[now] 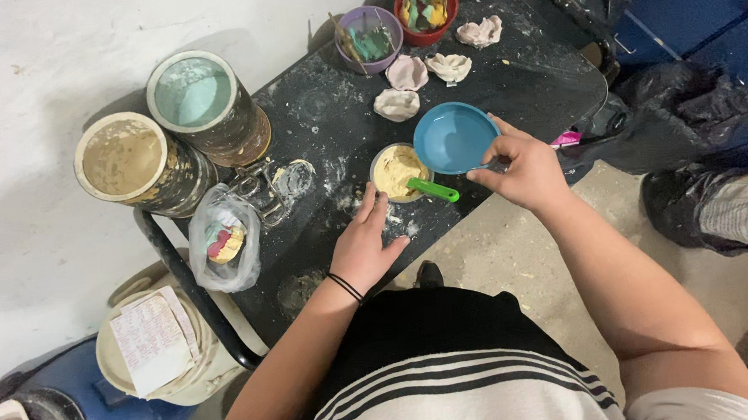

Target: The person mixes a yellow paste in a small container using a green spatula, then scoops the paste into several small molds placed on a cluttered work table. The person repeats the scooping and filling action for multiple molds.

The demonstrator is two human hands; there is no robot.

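The blue bowl [454,137] sits near the surface's [523,77] front edge, so a hard stir could tip it off and spill. The right hand [525,171] pinches a thin tool at the bowl's rim. The left hand [363,246] lies flat, fingers [372,208] together, touching the powder cup [396,172] with a green scoop [432,189].

The blue bowl [454,138] looks like smooth, glossy plastic, and the green scoop handle [433,190] has the same shiny plastic look. The small cup [398,172] holds a matt, grainy yellowish powder. The black table [436,100] is dull and rough, dusted with white powder. The two big cans [171,136] seem to be metal, crusted with dried splashes. The bag [223,238] is thin, clear, crinkled plastic. The pale casts [422,79] look chalky and matt.
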